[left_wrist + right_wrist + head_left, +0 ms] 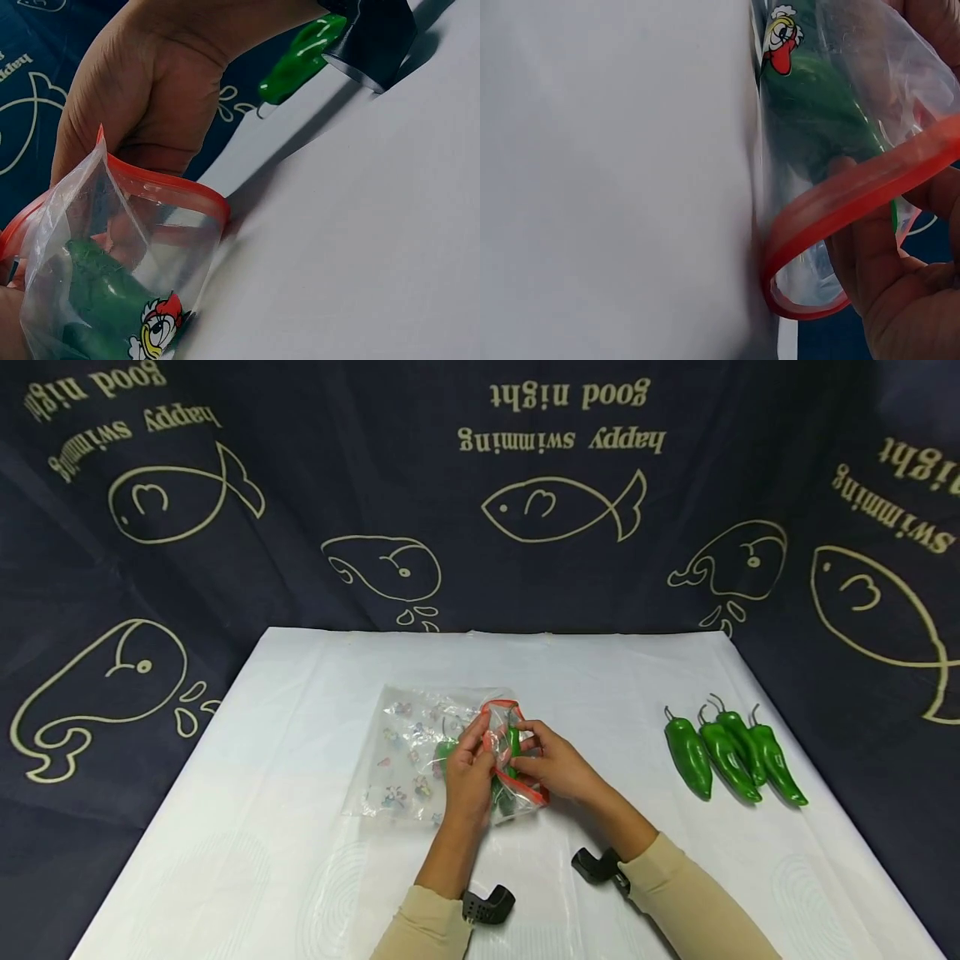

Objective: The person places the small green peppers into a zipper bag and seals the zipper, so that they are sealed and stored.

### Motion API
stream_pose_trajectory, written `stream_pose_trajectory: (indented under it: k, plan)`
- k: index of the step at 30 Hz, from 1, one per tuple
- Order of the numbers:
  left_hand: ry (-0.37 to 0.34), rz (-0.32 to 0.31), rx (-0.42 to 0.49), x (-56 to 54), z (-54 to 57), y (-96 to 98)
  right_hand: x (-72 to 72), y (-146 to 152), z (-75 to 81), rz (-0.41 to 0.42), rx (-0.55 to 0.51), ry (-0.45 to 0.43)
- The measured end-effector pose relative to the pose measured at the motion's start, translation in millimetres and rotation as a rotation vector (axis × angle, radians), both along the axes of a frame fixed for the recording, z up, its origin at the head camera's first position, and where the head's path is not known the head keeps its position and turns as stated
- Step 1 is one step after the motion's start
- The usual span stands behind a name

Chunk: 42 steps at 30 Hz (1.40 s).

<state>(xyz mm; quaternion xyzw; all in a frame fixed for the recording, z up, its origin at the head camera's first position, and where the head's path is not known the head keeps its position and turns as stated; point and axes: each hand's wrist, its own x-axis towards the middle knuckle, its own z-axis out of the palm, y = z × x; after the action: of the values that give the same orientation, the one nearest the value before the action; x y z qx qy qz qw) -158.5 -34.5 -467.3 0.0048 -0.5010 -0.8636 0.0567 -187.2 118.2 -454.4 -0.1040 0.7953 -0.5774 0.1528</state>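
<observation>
A clear zip bag with an orange-red rim and cartoon prints lies on the table, its mouth spread toward the right. My left hand grips the bag beside the mouth. At the opening, my right hand holds a green pepper between thumb and fingers. Its fingers reach inside the red rim in the right wrist view. Another green pepper shows through the plastic in the left wrist view. Part of the held pepper is hidden by the fingers and the bag.
Several green peppers lie side by side at the table's right, stems pointing away. A white cloth covers the table. Behind and around it hangs a dark blue curtain with fish and whale drawings.
</observation>
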Motion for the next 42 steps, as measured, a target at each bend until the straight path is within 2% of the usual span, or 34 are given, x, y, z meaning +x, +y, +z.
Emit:
stream_pose_trajectory:
  k: [9, 18, 27, 34, 42]
  plan:
    - [-0.021, -0.015, 0.071, 0.0, -1.3, 1.4, 2.2, -3.6, -0.2, 0.018, 0.029, -0.024]
    - [-0.025, 0.013, 0.041, 0.2, -1.6, 2.0, 3.3, -4.2, 2.0, -0.030, -0.031, -0.105]
    - [-0.048, 0.009, 0.041, 0.6, 0.0, 0.9, 5.4, -0.2, 2.0, -0.009, -0.040, -0.098]
    - [-0.024, 0.019, 0.029, 0.5, 0.2, 1.2, 6.8, 0.1, 0.2, 0.033, -0.107, -0.139]
    - [-0.014, 0.014, 0.025, -0.2, -0.2, 0.5, 6.8, -0.9, 0.0, 0.062, -0.214, -0.234]
